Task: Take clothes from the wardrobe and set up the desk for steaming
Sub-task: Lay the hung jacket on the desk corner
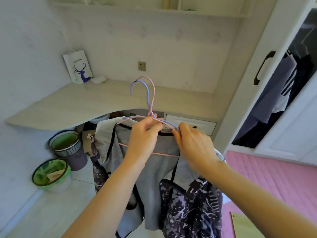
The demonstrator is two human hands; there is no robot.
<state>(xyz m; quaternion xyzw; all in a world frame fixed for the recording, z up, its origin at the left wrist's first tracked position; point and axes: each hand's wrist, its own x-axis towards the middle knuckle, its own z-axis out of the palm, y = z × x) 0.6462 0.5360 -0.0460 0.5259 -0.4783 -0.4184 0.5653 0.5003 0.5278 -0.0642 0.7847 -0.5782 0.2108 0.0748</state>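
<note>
Two bare hands hold a bundle of clothes on hangers in front of a pale corner counter (72,98). The left hand (144,134) has its grip curled round the neck of a pink hanger (153,93) and a blue hanger (145,90), just below their hooks, which rise together above the fingers. The right hand (192,143) pinches the hangers' sloping right arm just beside the left hand — fingertips closed on the wire. A grey garment (154,169) with dark trim hangs from the hangers, and a dark patterned garment (192,208) drapes lower right, below the right forearm. On the counter's far corner stand a white paper bag (78,67) printed with a blue deer and, beside it, a small white object (98,79). Two bins with green liners (64,143) sit on the floor under the counter's left edge. At right, the wardrobe (291,86) stands open — more clothes hang inside.
</note>
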